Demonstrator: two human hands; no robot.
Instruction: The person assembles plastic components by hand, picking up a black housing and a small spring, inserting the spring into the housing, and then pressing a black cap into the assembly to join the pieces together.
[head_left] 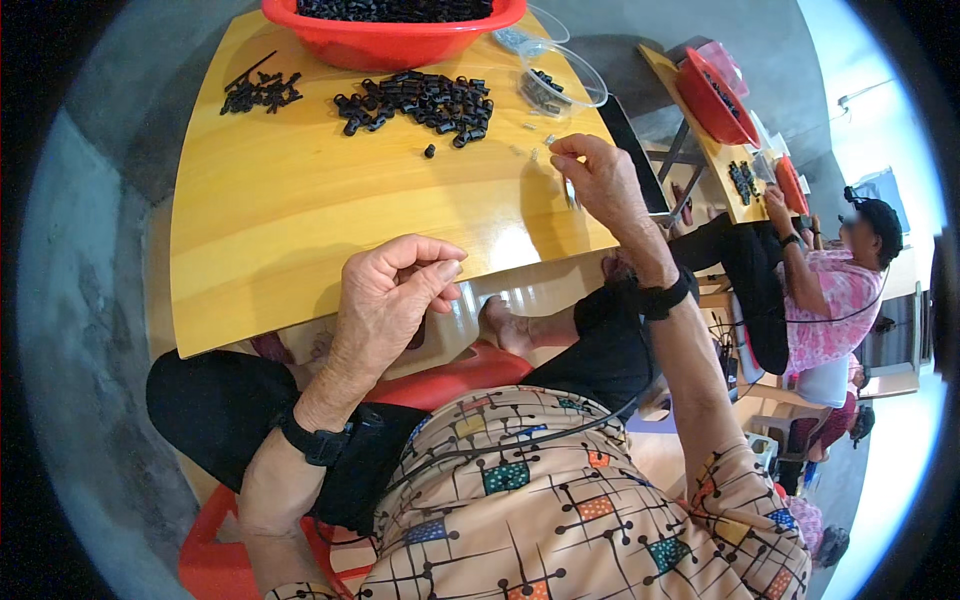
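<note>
My left hand (395,290) hovers at the near edge of the yellow table (300,220), thumb and forefinger pressed together. Whatever sits in that pinch, if anything, is too small to name. Over the table's right side, my right hand (605,185) is also closed in a pinch, its fingertips beside small clear pieces (534,155) on the wood. I cannot make out what it holds. A slim shiny metal item (571,194) shows beneath this hand. Farther off lies a pile of short black tubular parts (425,103), with one loose black part (430,151) nearer me.
A red basin (395,42) full of black parts stands at the far edge. Thin black pieces (262,92) lie far left. A clear tub (565,80) holds dark parts at the far right. Beyond, a co-worker (835,290) sits at another table (690,125) with a red basin (715,100).
</note>
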